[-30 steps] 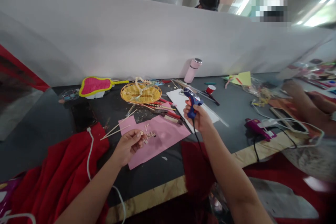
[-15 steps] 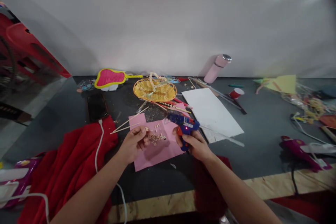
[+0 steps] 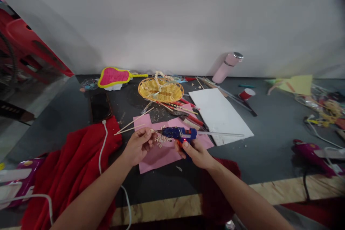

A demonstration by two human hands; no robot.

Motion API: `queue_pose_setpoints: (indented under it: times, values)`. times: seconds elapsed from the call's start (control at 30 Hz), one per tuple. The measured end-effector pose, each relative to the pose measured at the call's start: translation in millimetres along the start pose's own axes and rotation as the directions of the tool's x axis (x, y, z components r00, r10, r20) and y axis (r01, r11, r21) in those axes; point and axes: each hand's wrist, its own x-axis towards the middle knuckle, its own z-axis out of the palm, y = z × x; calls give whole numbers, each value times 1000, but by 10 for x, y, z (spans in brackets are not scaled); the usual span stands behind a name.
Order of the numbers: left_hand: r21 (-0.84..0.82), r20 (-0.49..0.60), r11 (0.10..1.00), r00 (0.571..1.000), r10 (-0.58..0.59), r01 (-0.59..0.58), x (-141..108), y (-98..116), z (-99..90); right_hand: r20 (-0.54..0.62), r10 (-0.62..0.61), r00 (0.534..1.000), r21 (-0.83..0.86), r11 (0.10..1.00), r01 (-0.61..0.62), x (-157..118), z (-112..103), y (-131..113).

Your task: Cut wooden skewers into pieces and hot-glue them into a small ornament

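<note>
My right hand [image 3: 194,151] is closed around the handle of a blue glue gun [image 3: 178,133], whose small red light is lit. A clear glue stick [image 3: 221,134] sticks out of its back. The nozzle points left and reaches the fingertips of my left hand [image 3: 140,144]. Those fingers are pinched on a small pale piece [image 3: 152,130], too small to make out fully. Under both hands lies a pink paper sheet [image 3: 159,160], with a heap of small pale pieces [image 3: 161,141] on it, partly behind the gun.
Beyond the paper are a yellow wicker basket [image 3: 161,95], thin sticks [image 3: 132,129], red-handled pliers [image 3: 192,119] and a white sheet [image 3: 219,111]. A red cloth [image 3: 78,158] and phone [image 3: 100,107] lie left. A pink bottle [image 3: 226,68] and red-white cup [image 3: 246,94] stand right.
The glue gun has swung level and moved left, its nozzle now at my left fingertips. Pliers it was covering now show. My left hand has barely moved.
</note>
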Motion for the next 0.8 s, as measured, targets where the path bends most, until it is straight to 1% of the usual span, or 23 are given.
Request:
queue_pose_setpoints:
  times: [0.23,0.6,0.8]
  values:
    - [18,25,1000,1000,10,-10,-14,3,17,-1,-7,1000,6,1000,7,7,6,-8]
    - [22,17,1000,1000,20,-20,-25,10,64,5,-13,1000,-25,1000,13,12,3,-1]
    - [31,37,999,999,23,-24,-23,11,58,4,-11,1000,-40,999,11,13,-4,4]
